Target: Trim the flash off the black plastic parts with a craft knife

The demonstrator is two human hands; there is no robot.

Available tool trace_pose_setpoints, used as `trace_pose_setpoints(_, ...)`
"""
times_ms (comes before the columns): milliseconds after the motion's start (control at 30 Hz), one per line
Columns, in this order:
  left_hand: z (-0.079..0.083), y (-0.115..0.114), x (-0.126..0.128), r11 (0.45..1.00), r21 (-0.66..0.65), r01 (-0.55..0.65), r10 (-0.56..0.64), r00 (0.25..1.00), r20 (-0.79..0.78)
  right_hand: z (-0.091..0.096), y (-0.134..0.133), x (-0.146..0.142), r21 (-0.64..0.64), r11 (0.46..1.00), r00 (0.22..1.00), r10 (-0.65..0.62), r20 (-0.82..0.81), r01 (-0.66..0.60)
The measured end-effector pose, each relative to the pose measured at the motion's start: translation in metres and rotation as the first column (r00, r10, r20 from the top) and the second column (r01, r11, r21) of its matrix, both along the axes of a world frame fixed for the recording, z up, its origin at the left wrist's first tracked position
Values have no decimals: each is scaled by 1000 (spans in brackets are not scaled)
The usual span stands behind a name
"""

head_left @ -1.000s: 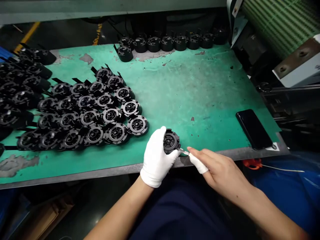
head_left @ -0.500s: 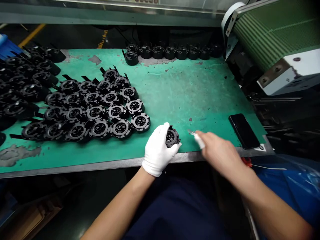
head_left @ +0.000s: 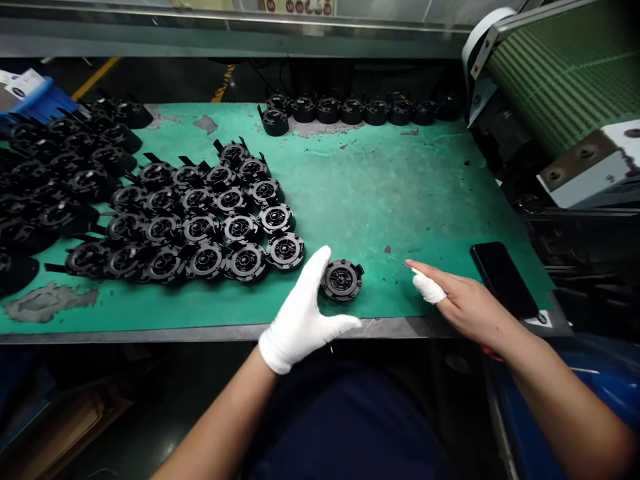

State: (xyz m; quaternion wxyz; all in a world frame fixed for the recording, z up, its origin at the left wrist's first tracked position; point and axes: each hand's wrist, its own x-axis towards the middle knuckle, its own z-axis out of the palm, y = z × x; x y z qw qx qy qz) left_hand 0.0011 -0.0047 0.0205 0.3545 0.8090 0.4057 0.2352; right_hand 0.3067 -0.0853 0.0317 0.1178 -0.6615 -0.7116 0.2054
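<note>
A round black plastic part (head_left: pixel 342 280), with a ringed top and small lugs on its rim, sits near the front edge of the green mat. My left hand (head_left: pixel 300 313), in a white glove, is open beside it. Its fingers lie along the part's left side, and the thumb is stretched out below with a gap. To the right, my right hand (head_left: pixel 463 300) is ungloved apart from a white wrap on the thumb. Its thumb and fingers pinch a small thin blade (head_left: pixel 408 265), of which only the tip shows.
Several rows of similar black parts (head_left: pixel 200 227) stand on the left of the green mat (head_left: pixel 380 180). Another row (head_left: pixel 353 111) lines the back edge. A black phone (head_left: pixel 503 279) lies at the right, below a green conveyor belt (head_left: pixel 555 73). A blue bin (head_left: pixel 43 103) is far left.
My left hand has let go of the black part and opened, drawing slightly left. My right hand has moved a little right, away from the part, with the blade. The view has shifted slightly.
</note>
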Motion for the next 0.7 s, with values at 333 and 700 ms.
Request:
trace_pose_setpoints(333, -28, -3, 32, 969, 57, -240, 240, 971, -5, 23, 37, -14, -5, 968, 964, 250, 90, -251)
trace_pose_setpoints(700, -26, -6, 30, 966, 93, -240, 242, 970, -14, 26, 78, 19, 0, 1000, 884, 5, 467, -6)
